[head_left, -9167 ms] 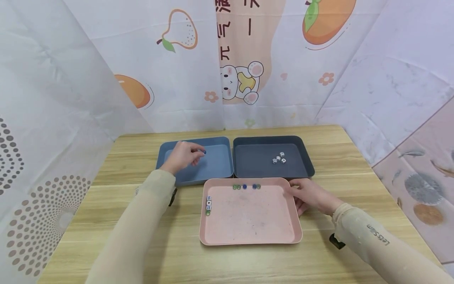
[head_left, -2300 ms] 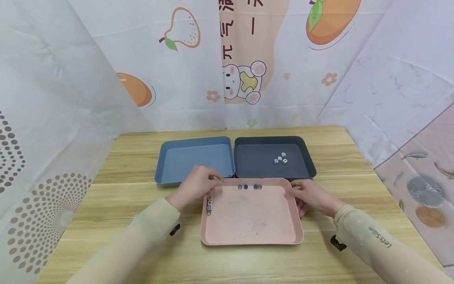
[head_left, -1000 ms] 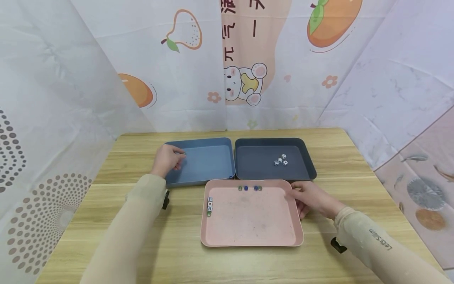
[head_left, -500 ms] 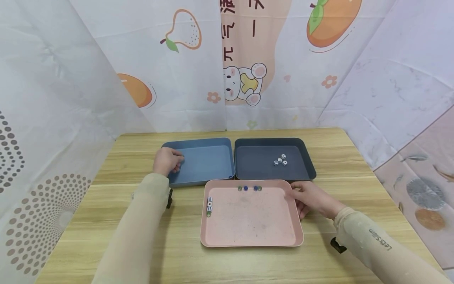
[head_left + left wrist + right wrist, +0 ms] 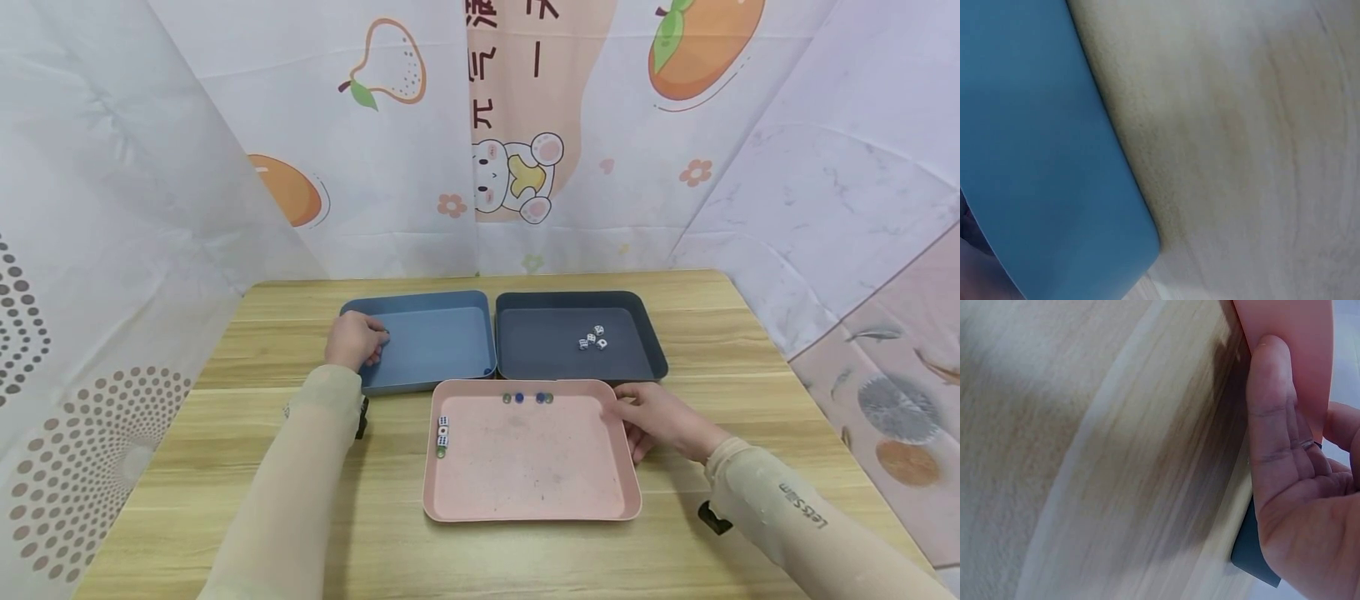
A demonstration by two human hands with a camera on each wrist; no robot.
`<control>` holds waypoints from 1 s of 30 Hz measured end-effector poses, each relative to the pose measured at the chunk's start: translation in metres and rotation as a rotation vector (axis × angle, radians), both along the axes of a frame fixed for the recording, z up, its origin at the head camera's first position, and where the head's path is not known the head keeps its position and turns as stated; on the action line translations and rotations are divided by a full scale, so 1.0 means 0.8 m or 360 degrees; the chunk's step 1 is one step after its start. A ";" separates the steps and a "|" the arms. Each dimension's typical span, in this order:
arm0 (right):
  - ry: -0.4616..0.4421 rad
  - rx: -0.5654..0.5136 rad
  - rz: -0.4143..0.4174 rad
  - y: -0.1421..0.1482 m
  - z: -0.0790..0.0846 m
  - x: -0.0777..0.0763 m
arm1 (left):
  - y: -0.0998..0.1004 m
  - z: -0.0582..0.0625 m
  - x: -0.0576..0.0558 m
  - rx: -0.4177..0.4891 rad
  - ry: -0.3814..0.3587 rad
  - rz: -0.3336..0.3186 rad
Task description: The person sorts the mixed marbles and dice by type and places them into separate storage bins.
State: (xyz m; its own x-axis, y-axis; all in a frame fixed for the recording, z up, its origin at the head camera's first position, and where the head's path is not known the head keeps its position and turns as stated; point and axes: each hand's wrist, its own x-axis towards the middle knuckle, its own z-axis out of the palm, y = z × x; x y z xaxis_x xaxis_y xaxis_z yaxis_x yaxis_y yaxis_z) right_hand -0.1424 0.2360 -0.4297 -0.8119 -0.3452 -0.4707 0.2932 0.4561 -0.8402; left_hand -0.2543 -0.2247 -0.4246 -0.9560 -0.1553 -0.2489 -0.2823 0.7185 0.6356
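My left hand is inside the left end of the blue tray, its thumb and forefinger pinched together low over the floor. A tiny green glass marble shows at those fingertips, mostly hidden. In the left wrist view the tray's wall covers most of the hand. My right hand grips the right side of the pink tray, fingers against the outer wall and thumb at the rim. Along the pink tray's far wall lie blue marbles and green marbles. Dice and a green marble line its left wall.
A dark navy tray with several white dice stands right of the blue one. One blue marble lies in the blue tray's near right corner. The wooden table meets a printed curtain at the back.
My left hand took a green marble from the pink tray's far row and moved left into the blue tray, then lowered slightly. My right hand has stayed on the pink tray.
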 end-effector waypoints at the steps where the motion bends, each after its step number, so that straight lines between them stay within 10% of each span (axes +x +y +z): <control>1: -0.0002 -0.0001 0.0000 0.000 0.000 0.000 | 0.000 0.001 0.000 -0.0016 -0.0001 -0.0006; 19: -0.0006 -0.0013 0.0004 -0.001 -0.002 0.001 | 0.000 0.003 0.002 -0.0086 -0.0052 -0.0061; 30: 0.0008 -0.0008 0.0004 0.000 -0.001 0.000 | 0.000 0.029 0.010 0.0027 0.0183 -0.0208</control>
